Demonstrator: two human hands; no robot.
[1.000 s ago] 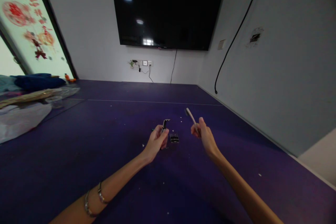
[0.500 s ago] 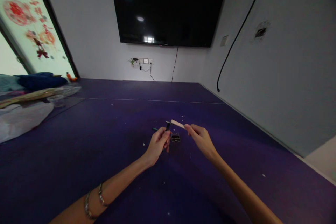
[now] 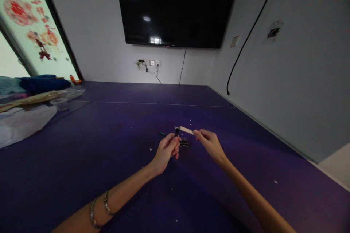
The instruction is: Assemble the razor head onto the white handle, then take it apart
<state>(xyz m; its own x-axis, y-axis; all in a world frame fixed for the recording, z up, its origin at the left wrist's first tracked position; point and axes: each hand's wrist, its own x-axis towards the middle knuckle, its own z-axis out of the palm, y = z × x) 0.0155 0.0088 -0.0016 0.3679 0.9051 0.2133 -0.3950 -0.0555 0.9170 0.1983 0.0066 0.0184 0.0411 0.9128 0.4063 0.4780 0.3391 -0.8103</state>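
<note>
My left hand (image 3: pixel 167 150) is closed around a slim black object (image 3: pixel 177 131) that stands up past the thumb. Its kind is too small to make out; a thin pale piece shows at its top. Between the fingers of my right hand (image 3: pixel 209 143) is a pale flat wooden stick (image 3: pixel 187 130), pointing left, its rounded tip at the top of the black object. Whether the two touch, I cannot tell. Just behind my left fingers a small dark case (image 3: pixel 184 142) lies on the purple surface (image 3: pixel 109 153). A small green item (image 3: pixel 162 133) lies left of it.
Small pale scraps (image 3: pixel 150 149) are scattered over the surface. Plastic wrapping (image 3: pixel 30 122) and dark blue cloth (image 3: pixel 43 83) lie at the left. A large black screen (image 3: pixel 177 11) hangs on the wall, and a black cable (image 3: pixel 246 40) dangles at the right.
Both hands and what they hold appear almost still; my left hand sits slightly further right and lower, overlapping the dark case a little more. The view has shifted slightly.
</note>
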